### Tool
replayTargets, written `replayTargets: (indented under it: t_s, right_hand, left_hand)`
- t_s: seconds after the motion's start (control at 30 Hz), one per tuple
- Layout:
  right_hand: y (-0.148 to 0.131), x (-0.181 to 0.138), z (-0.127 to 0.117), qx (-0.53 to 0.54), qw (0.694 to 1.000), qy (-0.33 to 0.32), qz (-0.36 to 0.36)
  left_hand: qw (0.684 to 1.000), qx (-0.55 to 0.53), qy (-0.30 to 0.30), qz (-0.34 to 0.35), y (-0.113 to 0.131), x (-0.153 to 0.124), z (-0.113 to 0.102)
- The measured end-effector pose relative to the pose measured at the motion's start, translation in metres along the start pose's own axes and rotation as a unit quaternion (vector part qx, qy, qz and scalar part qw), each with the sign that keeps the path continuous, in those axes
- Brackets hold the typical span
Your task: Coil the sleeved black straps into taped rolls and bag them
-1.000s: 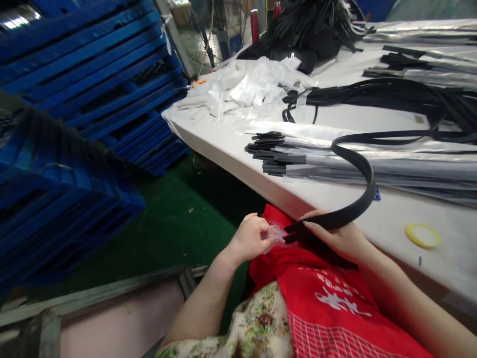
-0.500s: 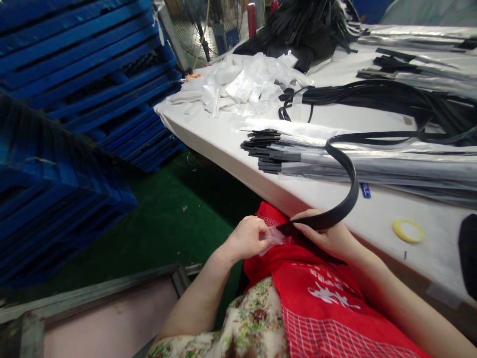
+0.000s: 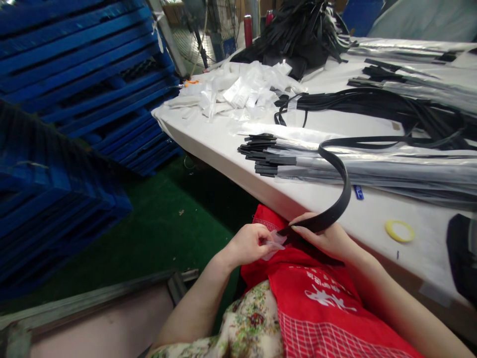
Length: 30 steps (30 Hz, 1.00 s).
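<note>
My left hand (image 3: 251, 243) pinches a small clear plastic bag (image 3: 276, 239) above the red apron (image 3: 266, 215). My right hand (image 3: 324, 236) is closed around a flat black strap (image 3: 337, 199) near its end, thumb on top. The strap's tip points left and meets the mouth of the bag; whether it is inside I cannot tell. From my right hand the strap curves up and back over the table edge, across a bundle of plastic-sleeved black strips (image 3: 266, 154).
White bags (image 3: 238, 92) are heaped at the table's (image 3: 223, 144) far left corner. More black straps (image 3: 335, 99) lie behind. A yellow ring (image 3: 399, 231) and a blue tag (image 3: 358, 192) lie at the right. Stacked blue pallets (image 3: 93, 64) stand at the left, beside the green floor.
The plastic bag looks spread wider around the strap's tip, and my left fingers have shifted slightly. The whole view has moved a little; my right hand keeps its hold.
</note>
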State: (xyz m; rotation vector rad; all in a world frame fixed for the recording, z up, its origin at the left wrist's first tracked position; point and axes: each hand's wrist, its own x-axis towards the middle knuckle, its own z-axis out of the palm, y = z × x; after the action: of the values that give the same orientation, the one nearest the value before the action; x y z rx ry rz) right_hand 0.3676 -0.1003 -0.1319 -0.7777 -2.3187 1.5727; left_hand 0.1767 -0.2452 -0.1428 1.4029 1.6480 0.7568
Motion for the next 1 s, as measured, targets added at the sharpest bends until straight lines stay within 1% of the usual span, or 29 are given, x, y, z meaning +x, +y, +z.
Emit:
replayTargets:
  t_s: [0.17, 0.23, 0.33, 0.43, 0.53, 0.7, 0.9, 1.0]
  right_hand:
    - [-0.0026, 0.0004, 0.0008, -0.044, 0.999, -0.003, -0.03]
    - [-0.0028, 0.0001, 0.0008, -0.047, 0.999, -0.001, -0.027]
    - [-0.0023, -0.0011, -0.0009, -0.049, 0.999, 0.009, -0.021]
    - [-0.0013, -0.0023, -0.003, -0.041, 0.999, 0.022, -0.015]
    - [-0.0004, -0.0029, -0.0039, -0.019, 0.999, 0.028, -0.002]
    - [0.0007, -0.003, -0.0025, 0.0, 1.0, 0.007, 0.012]
    - [0.0016, -0.0024, 0.0031, -0.012, 1.0, -0.006, -0.002]
    - [0.0006, -0.0022, 0.0057, -0.016, 1.0, -0.009, 0.002]
  left_hand:
    - [1.0, 0.011, -0.007, 0.016, 0.0026, -0.0006, 0.0011]
    - [1.0, 0.017, -0.01, 0.022, 0.0045, -0.0016, 0.0012]
    - [0.999, 0.049, -0.001, 0.012, 0.0048, -0.0031, 0.0011]
    - [0.997, 0.08, 0.011, 0.0, 0.0018, -0.0039, 0.0009]
    - [0.996, 0.088, 0.012, -0.007, -0.0017, -0.0041, 0.0008]
    - [0.996, 0.09, 0.013, -0.021, -0.0029, -0.0041, 0.001]
    - [0.996, 0.084, 0.011, -0.016, -0.0014, -0.0029, 0.0019]
    - [0.997, 0.069, 0.01, -0.018, 0.0001, -0.0029, 0.0016]
